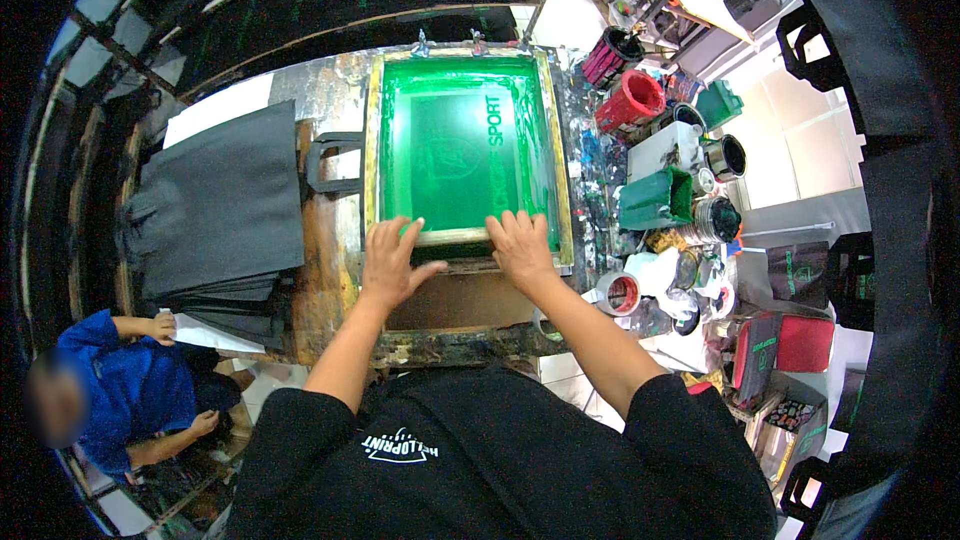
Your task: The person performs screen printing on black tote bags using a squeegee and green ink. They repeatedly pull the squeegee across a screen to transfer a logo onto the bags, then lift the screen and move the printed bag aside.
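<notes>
Head view looked down on a paint-stained printing table (330, 100) with a wood-framed screen-printing frame (372, 150) lying flat on it, its green mesh (450, 155) filling the middle and carrying a faint lettered design. The frame sat at the centre of the table, straight ahead of the person, with its near rail closest to the body.

Both hands rested on that near rail. The left hand (392, 262) lay palm down with fingers spread, the fingertips reaching over the rail onto the edge of the green mesh and the thumb pointing toward the other hand. The right hand (522, 242) pressed on the rail just beside it, fingers also spread and flat. Neither hand was closed around anything; both were open and lay flat on the frame, a short gap apart.

To the left of the frame lay a stack of dark grey fabric bags (215, 205), and a dark bag handle (325, 162) stuck out from under the frame's left side. To the right, a crowded bench held a red bucket (632, 100), a green tub (655, 198), several open ink tins (722, 155) and a roll of tape (618, 292). At the lower left, another person in a blue shirt (125, 380) sat apart from the table, holding a white sheet (205, 332).
</notes>
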